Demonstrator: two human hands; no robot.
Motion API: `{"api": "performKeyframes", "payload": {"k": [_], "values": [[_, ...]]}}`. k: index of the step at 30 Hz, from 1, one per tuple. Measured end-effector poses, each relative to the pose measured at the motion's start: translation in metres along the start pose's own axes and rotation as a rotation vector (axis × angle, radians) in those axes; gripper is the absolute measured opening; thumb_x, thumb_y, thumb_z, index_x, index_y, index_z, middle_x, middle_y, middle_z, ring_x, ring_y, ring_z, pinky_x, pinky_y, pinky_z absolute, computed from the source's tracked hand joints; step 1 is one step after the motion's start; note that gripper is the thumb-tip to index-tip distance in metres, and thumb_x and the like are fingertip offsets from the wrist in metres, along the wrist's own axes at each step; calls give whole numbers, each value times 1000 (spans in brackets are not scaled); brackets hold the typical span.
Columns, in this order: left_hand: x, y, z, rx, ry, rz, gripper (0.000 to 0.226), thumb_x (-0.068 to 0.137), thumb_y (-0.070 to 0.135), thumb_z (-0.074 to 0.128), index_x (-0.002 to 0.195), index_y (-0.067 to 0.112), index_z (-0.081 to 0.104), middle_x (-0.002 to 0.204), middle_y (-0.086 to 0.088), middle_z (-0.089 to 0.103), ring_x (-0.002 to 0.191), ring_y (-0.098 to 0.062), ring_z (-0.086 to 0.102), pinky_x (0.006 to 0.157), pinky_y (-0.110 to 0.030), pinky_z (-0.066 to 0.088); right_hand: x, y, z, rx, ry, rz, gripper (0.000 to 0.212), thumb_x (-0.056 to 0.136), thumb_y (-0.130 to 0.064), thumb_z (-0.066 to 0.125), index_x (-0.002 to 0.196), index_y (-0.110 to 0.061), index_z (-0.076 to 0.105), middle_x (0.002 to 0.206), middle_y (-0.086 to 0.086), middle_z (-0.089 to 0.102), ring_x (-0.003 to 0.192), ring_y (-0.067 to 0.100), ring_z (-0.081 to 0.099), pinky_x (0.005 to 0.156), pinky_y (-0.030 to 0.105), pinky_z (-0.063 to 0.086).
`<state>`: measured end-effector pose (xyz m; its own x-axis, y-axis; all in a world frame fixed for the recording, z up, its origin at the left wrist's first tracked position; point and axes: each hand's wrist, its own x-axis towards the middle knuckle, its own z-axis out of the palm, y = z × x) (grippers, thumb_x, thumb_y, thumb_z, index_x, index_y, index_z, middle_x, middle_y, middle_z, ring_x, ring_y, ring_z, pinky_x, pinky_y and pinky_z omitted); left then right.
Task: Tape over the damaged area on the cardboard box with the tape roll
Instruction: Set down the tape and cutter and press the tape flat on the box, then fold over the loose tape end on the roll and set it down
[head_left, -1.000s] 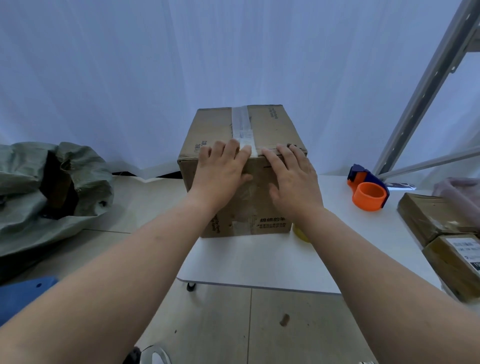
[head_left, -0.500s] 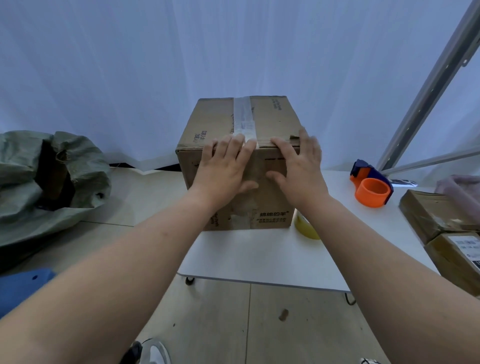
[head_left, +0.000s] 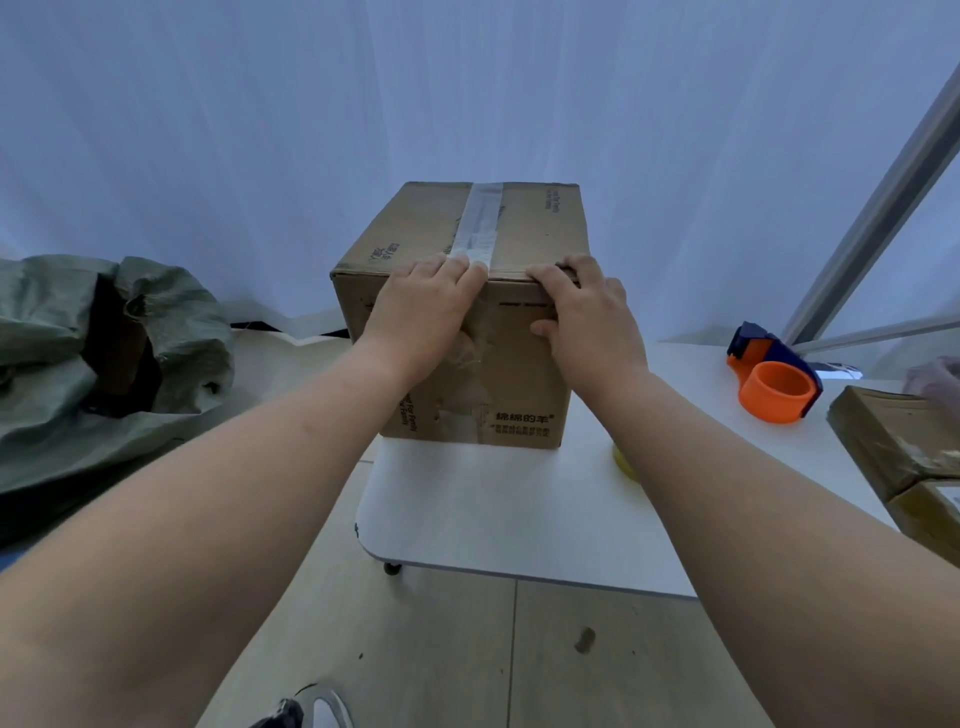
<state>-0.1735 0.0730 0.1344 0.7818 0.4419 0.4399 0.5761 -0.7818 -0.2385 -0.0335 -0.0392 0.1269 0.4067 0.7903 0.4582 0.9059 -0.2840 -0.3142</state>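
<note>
Two hands on one box. Largest first: the table (head_left: 498, 525) is white, and we've got the box (head_left: 524, 228) standing on its far-left part, upright, a tape strip (head_left: 480, 223) running down the middle of the top and over the near edge. Near face looks scuffed and wrinkled under clear tape around the centre, likely the damaged area.

Our left hand (head_left: 421, 317) lies flat on the near face, fingers together and curled over the top edge at the tape end. Our right hand (head_left: 587, 317) is just right of it, fingers bent over the same edge, thumb on the face. Neither grips anything; both press.

A yellowish tape roll (head_left: 623, 460) lies on the table right of the box, mostly hidden behind our right forearm. Orange dispenser (head_left: 774, 382) sits far right.

Judgement: box is stiff at edges, softer mid-panel, probably light. Brace it by the top edge; press tape gently over the weak patch.
</note>
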Motion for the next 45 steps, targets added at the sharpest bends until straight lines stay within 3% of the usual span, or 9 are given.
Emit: {"api": "performKeyframes", "payload": {"k": [3, 6, 9, 13, 19, 27, 32, 38, 45], "values": [[7, -4, -6, -91, -13, 7, 40, 84, 28, 65, 118, 14, 49, 117, -8, 61, 106, -28, 56, 79, -40, 47, 4, 1, 2, -2, -11, -1, 49, 87, -13, 59, 130, -29, 42, 139, 6, 36, 115, 34, 40, 87, 47, 47], [11, -7, -13, -116, -19, 45, 32, 88, 29, 60, 115, 14, 51, 108, -6, 62, 99, -25, 57, 73, -39, 50, 3, 0, 0, -11, -41, -2, 50, 89, -14, 56, 133, -29, 38, 143, 7, 32, 117, 34, 40, 89, 49, 47], [10, -7, -20, -61, -58, 37, 31, 93, 33, 52, 119, 16, 49, 116, -7, 60, 105, -26, 56, 82, -41, 50, -1, -1, -7, -92, -115, -32, 59, 91, -13, 50, 141, -30, 25, 151, 7, 21, 122, 33, 38, 89, 49, 47], [3, 4, -37, 21, -86, -27, 50, 94, 40, 48, 136, 15, 37, 138, -13, 48, 122, -32, 49, 95, -44, 44, -11, 4, -28, -211, -174, -32, 71, 90, -8, 48, 145, -32, 11, 155, 6, 13, 126, 32, 35, 81, 46, 49], [-11, 25, -79, 35, -68, 33, 46, 95, 41, 43, 131, 12, 42, 131, -13, 54, 118, -31, 52, 89, -44, 49, -40, 19, -73, -251, -205, -19, 62, 90, -15, 48, 144, -24, 18, 146, 9, 31, 127, 30, 36, 82, 44, 48], [-22, 77, -106, -65, -61, 132, 40, 95, 37, 44, 125, 11, 49, 122, -11, 58, 113, -30, 53, 90, -43, 45, -82, 57, -126, -228, -223, 37, 52, 90, -17, 48, 139, -22, 30, 140, 7, 39, 125, 29, 38, 87, 44, 44], [-13, 125, -86, -93, -117, 249, 38, 95, 37, 42, 123, 11, 50, 117, -10, 58, 108, -29, 53, 83, -40, 46, -102, 96, -124, -200, -237, 133, 51, 90, -20, 50, 138, -20, 33, 138, 10, 43, 123, 30, 41, 92, 42, 42], [-4, 172, -31, -174, -235, 341, 37, 95, 37, 43, 124, 13, 50, 122, -9, 57, 110, -28, 53, 86, -40, 46, -125, 147, -89, -108, -348, 299, 53, 89, -21, 54, 138, -19, 34, 142, 9, 42, 126, 29, 41, 99, 45, 42], [-3, 206, 49, -272, -389, 361, 43, 95, 34, 44, 133, 14, 43, 132, -9, 50, 113, -29, 49, 87, -38, 41, -126, 196, -41, -12, -484, 480, 61, 88, -20, 57, 142, -13, 29, 146, 13, 37, 130, 30, 40, 104, 39, 35]]}}
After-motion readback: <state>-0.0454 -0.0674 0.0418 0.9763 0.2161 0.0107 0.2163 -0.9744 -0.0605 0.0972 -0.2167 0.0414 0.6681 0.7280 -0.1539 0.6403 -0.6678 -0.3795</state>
